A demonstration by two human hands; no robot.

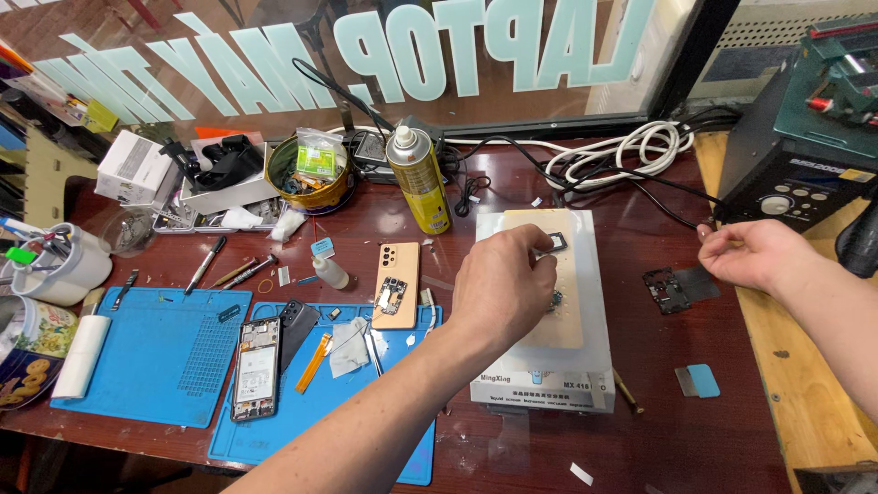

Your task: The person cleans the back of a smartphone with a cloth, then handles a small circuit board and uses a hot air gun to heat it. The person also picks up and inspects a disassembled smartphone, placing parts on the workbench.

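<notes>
- While a phone back panel lies on the white heating plate, a small dark part at its far end is pinched by the left hand.
- A lift-off step is judged in hand; a steady, gentle pull is called for.
- The right hand, right of the plate near the black frame piece, is loosely closed, nothing seen held.

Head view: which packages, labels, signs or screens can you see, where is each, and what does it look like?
Window sign: top, large pale mirrored letters on glass.
Spray can: centre back, upright yellow cylinder, printed label, white cap.
White box: back left, small carton.
Biscuit tin: left edge, round, cookie pictures.
Heating plate's label: front face, white strip beneath the left hand.
</notes>
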